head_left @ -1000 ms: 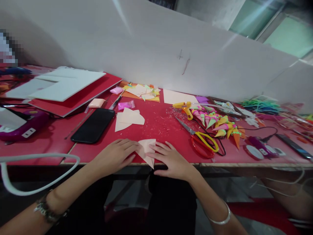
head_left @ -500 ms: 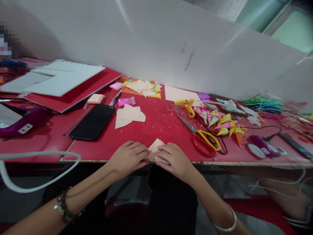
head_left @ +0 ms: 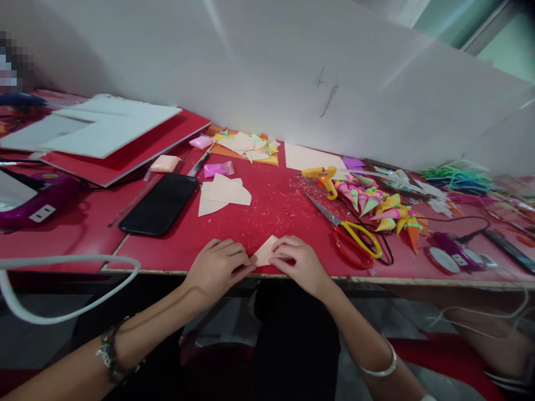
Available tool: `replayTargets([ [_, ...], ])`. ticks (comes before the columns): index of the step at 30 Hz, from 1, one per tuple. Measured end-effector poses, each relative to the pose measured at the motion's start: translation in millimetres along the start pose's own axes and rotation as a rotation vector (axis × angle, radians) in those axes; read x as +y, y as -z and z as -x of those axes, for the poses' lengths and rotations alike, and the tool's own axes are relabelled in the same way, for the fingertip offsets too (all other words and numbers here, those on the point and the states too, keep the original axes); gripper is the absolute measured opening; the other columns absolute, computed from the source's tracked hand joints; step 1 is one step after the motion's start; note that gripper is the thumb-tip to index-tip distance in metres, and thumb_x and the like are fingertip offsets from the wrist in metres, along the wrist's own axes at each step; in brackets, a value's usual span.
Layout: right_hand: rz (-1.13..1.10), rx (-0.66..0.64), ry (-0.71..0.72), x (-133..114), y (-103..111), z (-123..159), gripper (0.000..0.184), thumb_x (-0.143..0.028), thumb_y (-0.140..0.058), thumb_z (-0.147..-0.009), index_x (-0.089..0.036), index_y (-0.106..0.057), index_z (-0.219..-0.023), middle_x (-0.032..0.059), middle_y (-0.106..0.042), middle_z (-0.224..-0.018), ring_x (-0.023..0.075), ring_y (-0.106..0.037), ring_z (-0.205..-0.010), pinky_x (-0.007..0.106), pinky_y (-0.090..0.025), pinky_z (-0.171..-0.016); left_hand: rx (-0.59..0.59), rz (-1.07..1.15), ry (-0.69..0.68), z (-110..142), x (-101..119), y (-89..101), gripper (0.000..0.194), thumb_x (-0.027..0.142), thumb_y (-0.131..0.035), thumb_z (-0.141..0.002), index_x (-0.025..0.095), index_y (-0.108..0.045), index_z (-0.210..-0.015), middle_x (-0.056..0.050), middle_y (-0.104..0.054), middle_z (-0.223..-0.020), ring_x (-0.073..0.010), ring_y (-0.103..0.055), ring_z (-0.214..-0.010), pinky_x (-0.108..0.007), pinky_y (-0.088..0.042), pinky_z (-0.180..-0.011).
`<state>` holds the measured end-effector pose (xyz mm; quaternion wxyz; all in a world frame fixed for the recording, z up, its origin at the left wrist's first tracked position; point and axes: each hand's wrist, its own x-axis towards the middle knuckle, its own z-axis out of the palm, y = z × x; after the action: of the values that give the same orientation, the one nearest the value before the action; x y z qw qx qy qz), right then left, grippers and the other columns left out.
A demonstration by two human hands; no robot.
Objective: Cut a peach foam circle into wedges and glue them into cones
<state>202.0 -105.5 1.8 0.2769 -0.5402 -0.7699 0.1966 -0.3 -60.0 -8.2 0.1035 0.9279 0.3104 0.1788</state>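
Observation:
A small peach paper piece [head_left: 266, 252] lies at the front edge of the red table [head_left: 267, 217], folded to a point. My left hand [head_left: 219, 264] has its fingers curled and pinched on the paper's left side. My right hand [head_left: 298, 263] is closed over the paper's right side, fingers pressing it. Both hands sit close together right at the table's edge. Most of the paper is hidden under the fingers.
A black phone [head_left: 160, 204] and peach paper cut-outs [head_left: 223, 193] lie behind my left hand. Scissors with yellow and red handles [head_left: 349, 231], a yellow glue gun [head_left: 321, 178] and several coloured paper cones [head_left: 378, 206] lie to the right. White boards [head_left: 100, 125] lie at back left.
The paper was flat and wider under spread fingers; both hands have closed in over it and folded it smaller. The view shifted slightly.

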Motion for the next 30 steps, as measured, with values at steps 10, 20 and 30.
replayTargets([
  [10, 0.041, 0.041, -0.032, 7, -7, -7, 0.017, -0.031, -0.054, -0.079, -0.017, -0.054, -0.070, 0.0023, -0.054, -0.077, 0.0143, -0.050, -0.076, 0.026, -0.039, -0.071, 0.032, 0.006, 0.148, -3, 2, -4.3, 0.030, 0.037, -0.045, -0.081, 0.018, -0.050, -0.058, 0.002, -0.053, -0.060, -0.0138, -0.045, -0.065, -0.030, -0.027, -0.066],
  [20, 0.132, 0.022, -0.024, 9, -9, -12, 0.017, -0.032, -0.051, -0.081, -0.016, -0.054, -0.073, 0.0037, -0.053, -0.082, 0.0153, -0.049, -0.080, 0.026, -0.039, -0.074, -0.116, 0.091, 0.127, -7, -12, 3.5, 0.017, 0.038, -0.047, -0.081, 0.023, -0.055, -0.083, 0.002, -0.055, -0.086, -0.0157, -0.047, -0.082, -0.031, -0.026, -0.073],
  [30, 0.294, 0.005, -0.020, 16, -9, -19, 0.022, -0.034, -0.050, -0.081, -0.016, -0.053, -0.068, 0.0040, -0.051, -0.077, 0.0160, -0.047, -0.075, 0.028, -0.039, -0.069, -0.347, 0.090, -0.145, -23, -39, 11.2, 0.036, 0.039, -0.042, -0.084, 0.042, -0.042, -0.119, 0.001, -0.038, -0.127, -0.0227, -0.036, -0.108, -0.038, -0.026, -0.086],
])
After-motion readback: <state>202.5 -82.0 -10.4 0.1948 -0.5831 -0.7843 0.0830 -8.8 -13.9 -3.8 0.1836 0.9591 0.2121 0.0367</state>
